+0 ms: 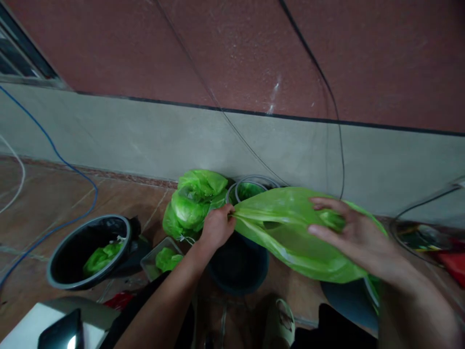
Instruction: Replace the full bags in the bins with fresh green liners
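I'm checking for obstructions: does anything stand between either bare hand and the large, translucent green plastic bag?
Nothing visible blocks the left hand, which pinches the gathered end of the bag. At the right hand, a crumpled green wad shows between thumb and fingers, possibly part of the bag.

Green bag (pixel 290 206), between the left hand (pixel 220 225) and the right hand (pixel 359 237): no lettering can be read on it.
Coloured items (pixel 421 237), to the right of the right hand: too blurred for any print to be made out.
Dark glossy device (pixel 61 332), to the left of the left hand and nearer the body: bright glare, nothing legible.
Pale marks (pixel 273 97) on the wall (pixel 218 58), beyond both hands: no readable letter or number.
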Demonstrator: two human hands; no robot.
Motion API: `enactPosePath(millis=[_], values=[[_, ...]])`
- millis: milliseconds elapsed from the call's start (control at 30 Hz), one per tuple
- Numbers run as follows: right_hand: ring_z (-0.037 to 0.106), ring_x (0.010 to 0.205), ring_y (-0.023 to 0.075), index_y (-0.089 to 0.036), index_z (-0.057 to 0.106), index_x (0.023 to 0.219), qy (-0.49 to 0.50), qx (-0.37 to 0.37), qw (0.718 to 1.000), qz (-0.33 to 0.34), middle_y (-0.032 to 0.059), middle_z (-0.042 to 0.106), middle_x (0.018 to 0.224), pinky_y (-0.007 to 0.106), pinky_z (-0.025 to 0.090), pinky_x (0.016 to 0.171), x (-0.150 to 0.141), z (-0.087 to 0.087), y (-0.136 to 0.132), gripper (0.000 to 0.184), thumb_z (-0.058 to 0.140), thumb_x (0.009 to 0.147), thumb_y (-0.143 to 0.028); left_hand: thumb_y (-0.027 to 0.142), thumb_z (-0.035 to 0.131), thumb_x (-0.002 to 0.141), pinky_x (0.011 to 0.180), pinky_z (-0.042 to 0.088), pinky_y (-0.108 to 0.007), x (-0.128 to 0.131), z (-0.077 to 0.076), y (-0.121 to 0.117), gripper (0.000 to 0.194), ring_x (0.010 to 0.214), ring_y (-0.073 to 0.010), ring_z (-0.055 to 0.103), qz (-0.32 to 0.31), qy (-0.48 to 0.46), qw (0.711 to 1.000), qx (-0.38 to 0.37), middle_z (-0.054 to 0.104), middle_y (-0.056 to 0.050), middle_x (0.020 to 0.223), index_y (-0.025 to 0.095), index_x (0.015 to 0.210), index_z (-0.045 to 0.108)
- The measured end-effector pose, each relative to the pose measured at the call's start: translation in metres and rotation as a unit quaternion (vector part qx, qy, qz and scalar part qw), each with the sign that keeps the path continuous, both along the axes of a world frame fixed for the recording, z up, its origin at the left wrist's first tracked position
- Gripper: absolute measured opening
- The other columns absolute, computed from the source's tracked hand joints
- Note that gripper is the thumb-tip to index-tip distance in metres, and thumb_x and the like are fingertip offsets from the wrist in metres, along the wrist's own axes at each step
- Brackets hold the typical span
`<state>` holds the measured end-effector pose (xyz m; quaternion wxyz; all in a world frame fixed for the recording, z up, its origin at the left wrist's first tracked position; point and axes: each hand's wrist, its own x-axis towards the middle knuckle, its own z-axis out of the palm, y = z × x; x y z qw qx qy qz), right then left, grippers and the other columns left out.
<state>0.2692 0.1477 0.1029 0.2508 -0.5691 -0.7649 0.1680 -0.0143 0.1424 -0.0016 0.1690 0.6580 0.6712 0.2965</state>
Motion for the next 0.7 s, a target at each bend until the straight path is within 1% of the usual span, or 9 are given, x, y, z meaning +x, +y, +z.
enactPosePath(millis=[33,100,200,300,367,433,533,633,700], values=[[0.066,0.095,0.0239,-0.028,0.053,0.129,-0.031,-0.018,0.998,0.051,0.0078,0.062,0.124,0.037,0.055,0.077,-0.014,-0.006,-0.002,0.067,0.067,0.072,-0.060,0.014,0.053,0.077,0.068,0.047,-0.028,0.002,0.001,0.000,0.019,0.069,-0.0177,0.064,0.009,-0.010,1.000,0.006,0.070,-0.002,0.077,0.020,0.091,0.064],[0.061,0.110,0.0269,-0.030,0.039,0.142,-0.066,-0.022,0.992,0.110,0.0075,0.051,0.139,0.041,0.053,0.088,-0.046,-0.020,-0.009,0.085,0.071,0.068,-0.057,0.013,0.053,0.077,0.068,0.047,-0.027,0.007,0.003,-0.001,0.018,0.069,-0.0163,0.064,0.016,-0.042,0.999,0.019,0.069,-0.001,0.077,0.020,0.090,0.063],[0.061,0.112,0.0301,-0.028,0.028,0.148,-0.112,-0.008,0.986,0.123,0.0104,0.039,0.149,0.042,0.055,0.084,-0.089,-0.045,-0.019,0.097,0.075,0.065,-0.049,0.012,0.053,0.076,0.070,0.048,-0.025,0.016,0.006,-0.005,0.016,0.074,-0.0151,0.064,-0.004,-0.087,0.995,0.049,0.068,-0.001,0.080,0.020,0.088,0.061],[0.066,0.103,0.0277,-0.025,0.028,0.149,-0.132,0.023,0.988,0.072,0.0121,0.041,0.148,0.036,0.055,0.073,-0.109,-0.067,-0.020,0.086,0.068,0.073,-0.031,0.010,0.053,0.075,0.075,0.049,-0.025,0.024,0.006,-0.011,0.018,0.079,-0.0150,0.064,-0.056,-0.096,0.992,0.066,0.068,-0.001,0.082,0.020,0.088,0.061],[0.068,0.094,0.0249,-0.023,0.039,0.143,-0.132,0.046,0.989,0.046,0.0114,0.054,0.136,0.033,0.053,0.070,-0.109,-0.075,-0.017,0.068,0.059,0.078,-0.022,0.010,0.053,0.076,0.080,0.050,-0.027,0.026,0.004,-0.013,0.021,0.083,-0.0156,0.065,-0.089,-0.092,0.989,0.073,0.069,-0.002,0.087,0.021,0.093,0.062],[0.069,0.087,0.0230,-0.022,0.057,0.127,-0.129,0.062,0.989,0.039,0.0092,0.066,0.118,0.031,0.051,0.069,-0.104,-0.077,-0.012,0.044,0.052,0.083,-0.020,0.012,0.052,0.079,0.088,0.050,-0.030,0.026,0.003,-0.015,0.031,0.093,-0.0168,0.064,-0.103,-0.092,0.986,0.094,0.069,-0.003,0.101,0.022,0.108,0.060],[0.068,0.083,0.0210,-0.023,0.068,0.104,-0.110,0.075,0.990,0.041,0.0058,0.071,0.100,0.029,0.049,0.069,-0.095,-0.073,-0.007,0.025,0.049,0.088,-0.022,0.013,0.051,0.081,0.099,0.046,-0.035,0.023,0.005,-0.019,0.051,0.108,-0.0186,0.060,-0.088,-0.105,0.980,0.147,0.064,-0.007,0.118,0.021,0.132,0.048],[0.067,0.084,0.0204,-0.023,0.070,0.098,-0.073,0.087,0.993,0.037,0.0042,0.071,0.097,0.029,0.048,0.071,-0.090,-0.069,-0.005,0.023,0.049,0.090,-0.026,0.013,0.051,0.079,0.097,0.047,-0.034,0.021,0.011,-0.022,0.056,0.101,-0.0179,0.060,-0.058,-0.170,0.962,0.204,0.064,-0.007,0.110,0.020,0.134,0.044],[0.067,0.086,0.0204,-0.022,0.071,0.097,-0.053,0.091,0.994,0.036,0.0041,0.071,0.096,0.029,0.048,0.074,-0.089,-0.069,-0.004,0.023,0.050,0.090,-0.028,0.012,0.050,0.078,0.088,0.050,-0.031,0.017,0.014,-0.021,0.052,0.091,-0.0155,0.060,-0.010,-0.236,0.943,0.234,0.063,-0.005,0.101,0.020,0.130,0.047]])
